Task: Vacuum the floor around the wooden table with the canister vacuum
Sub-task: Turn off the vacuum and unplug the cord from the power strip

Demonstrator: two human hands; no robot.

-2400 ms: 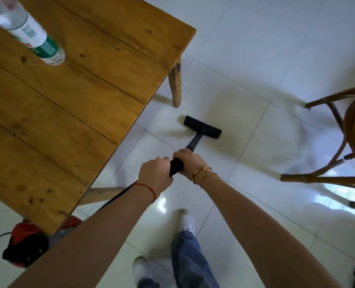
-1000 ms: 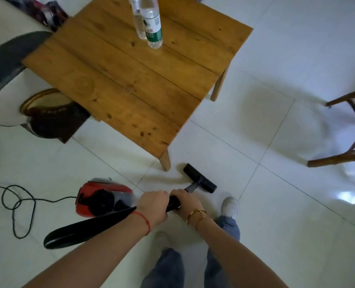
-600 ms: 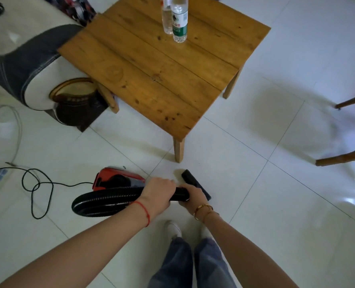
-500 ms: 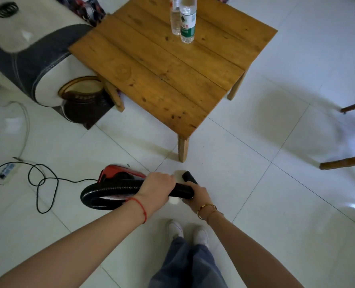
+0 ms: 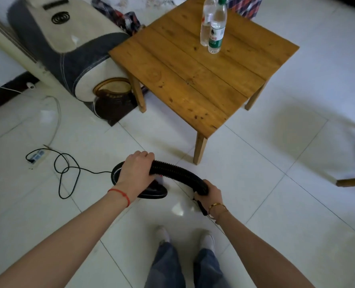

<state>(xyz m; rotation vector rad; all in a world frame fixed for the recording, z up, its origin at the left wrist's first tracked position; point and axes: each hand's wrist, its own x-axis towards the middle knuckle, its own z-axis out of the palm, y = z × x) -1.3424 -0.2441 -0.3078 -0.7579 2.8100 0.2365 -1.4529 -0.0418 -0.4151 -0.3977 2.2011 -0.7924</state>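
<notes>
The wooden table [image 5: 193,80] stands ahead of me on the white tiled floor [image 5: 276,183]. A black ribbed vacuum hose [image 5: 176,171] arches between my hands, just in front of the table's near leg [image 5: 199,149]. My left hand [image 5: 136,169] grips the hose near its top. My right hand [image 5: 210,194] grips the hose end at the wand. The canister [image 5: 153,190] lies mostly hidden under my left hand and the hose. The floor nozzle is out of sight.
Two water bottles [image 5: 214,28] stand on the table. A cream and grey sofa arm [image 5: 68,46] and a dark pot [image 5: 112,100] sit left of the table. The black power cord [image 5: 66,173] loops to a power strip [image 5: 36,159]. Chair legs [image 5: 353,181] show at the right edge.
I have stepped back and turned left, so the table now lies farther ahead. The hose has risen into an arch, my hands have spread apart, and the nozzle has dropped out of sight.
</notes>
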